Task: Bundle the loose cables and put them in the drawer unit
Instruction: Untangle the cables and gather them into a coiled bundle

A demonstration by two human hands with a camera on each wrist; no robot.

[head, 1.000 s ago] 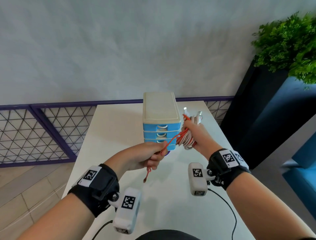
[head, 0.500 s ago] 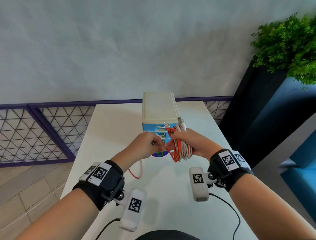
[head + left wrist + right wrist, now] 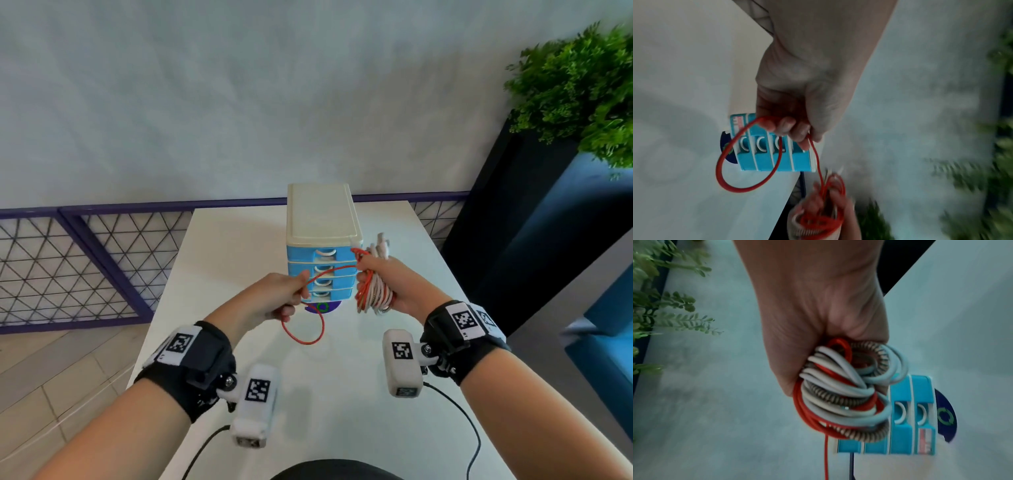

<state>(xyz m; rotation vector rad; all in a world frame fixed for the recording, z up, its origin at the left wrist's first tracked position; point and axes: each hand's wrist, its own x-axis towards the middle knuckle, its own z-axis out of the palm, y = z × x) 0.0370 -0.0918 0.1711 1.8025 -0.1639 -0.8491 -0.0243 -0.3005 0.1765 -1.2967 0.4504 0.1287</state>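
Observation:
A blue drawer unit with a cream top stands on the white table, all drawers closed; it also shows as the drawer unit and drawer unit. My right hand grips a coiled bundle of white, grey and red cables, seen close as the cable bundle. My left hand pinches the loose end of the red cable, which hangs in a loop in front of the drawers. A taut red strand runs from the left hand to the bundle.
A dark round disc with a green mark lies under the unit's front. A purple mesh railing runs behind the table. A dark planter with a green plant and blue seating stand on the right.
The hands have drawn apart: the left hand pulled the red cable out leftward into a loop, and the right hand moved the bundle right of the drawers.

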